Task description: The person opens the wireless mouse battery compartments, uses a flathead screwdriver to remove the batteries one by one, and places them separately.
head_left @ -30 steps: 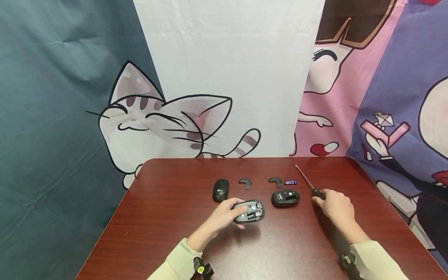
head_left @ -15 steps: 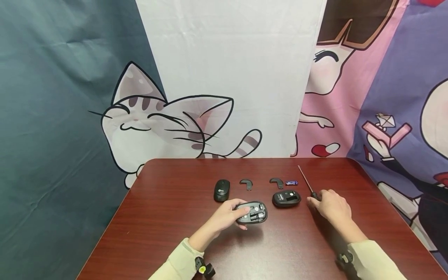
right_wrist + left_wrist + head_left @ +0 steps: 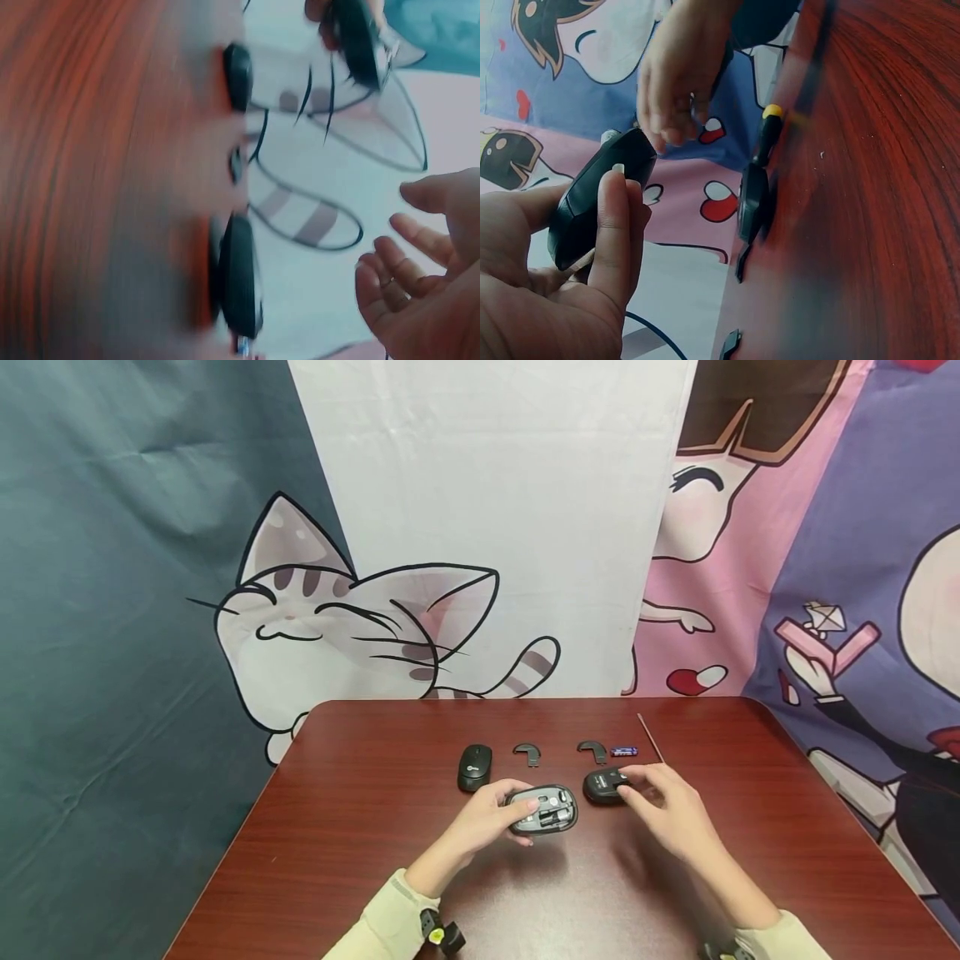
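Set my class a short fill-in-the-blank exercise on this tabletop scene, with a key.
An oval, black-rimmed plastic mouse with a grey inside is held in the person's ____ hand.
The red-brown wood-grain table bears ____ hook-shaped black plastic covers.
The small blue cylindrical battery lies to the covers' ____ in the head view.
In the left wrist view, the black screwdriver handle has a ____ end.
Missing words: left; two; right; yellow.

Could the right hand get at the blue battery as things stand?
Probably yes: the right hand appears empty, and the battery lies uncovered on the table, just beyond the upside-down mouse.
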`<state>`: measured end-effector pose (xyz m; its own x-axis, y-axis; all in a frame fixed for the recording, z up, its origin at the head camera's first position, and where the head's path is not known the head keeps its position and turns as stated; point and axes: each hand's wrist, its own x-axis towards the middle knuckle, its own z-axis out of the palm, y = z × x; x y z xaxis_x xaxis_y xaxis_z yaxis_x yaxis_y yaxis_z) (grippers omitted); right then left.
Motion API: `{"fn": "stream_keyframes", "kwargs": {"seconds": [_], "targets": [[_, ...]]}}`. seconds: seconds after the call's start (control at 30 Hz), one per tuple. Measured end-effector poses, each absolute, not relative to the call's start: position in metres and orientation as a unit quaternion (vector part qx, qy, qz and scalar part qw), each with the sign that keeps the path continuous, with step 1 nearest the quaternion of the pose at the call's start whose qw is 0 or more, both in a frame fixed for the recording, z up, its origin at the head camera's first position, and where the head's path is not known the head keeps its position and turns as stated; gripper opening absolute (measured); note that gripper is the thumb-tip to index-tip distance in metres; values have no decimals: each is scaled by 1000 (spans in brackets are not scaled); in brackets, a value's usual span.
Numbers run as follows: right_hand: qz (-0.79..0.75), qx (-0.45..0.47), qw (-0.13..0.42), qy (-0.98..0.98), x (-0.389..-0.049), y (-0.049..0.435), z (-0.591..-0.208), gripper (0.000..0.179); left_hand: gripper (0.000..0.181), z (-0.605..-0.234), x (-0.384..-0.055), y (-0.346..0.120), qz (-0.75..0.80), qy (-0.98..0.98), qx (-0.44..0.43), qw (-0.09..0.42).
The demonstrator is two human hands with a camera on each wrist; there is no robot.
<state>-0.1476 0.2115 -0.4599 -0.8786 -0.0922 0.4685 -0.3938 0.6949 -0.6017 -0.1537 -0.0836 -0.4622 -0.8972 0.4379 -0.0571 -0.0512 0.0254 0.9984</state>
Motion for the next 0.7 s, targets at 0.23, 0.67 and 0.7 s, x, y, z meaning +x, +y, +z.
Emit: {"fn": "stream_keyframes", "kwargs": {"seconds": [0.23, 0.67, 0.7], "targets": [[456, 223, 220, -833, -133, 189, -454, 34, 38, -460, -152, -83, 687, 692, 137, 174], [470, 292, 204, -807, -124, 169, -453, 40, 38, -460, -152, -81, 686, 693, 143, 170], [467, 294, 206, -808, -123, 167, -453, 39, 38, -460, -151, -81, 686, 693, 143, 170]]}}
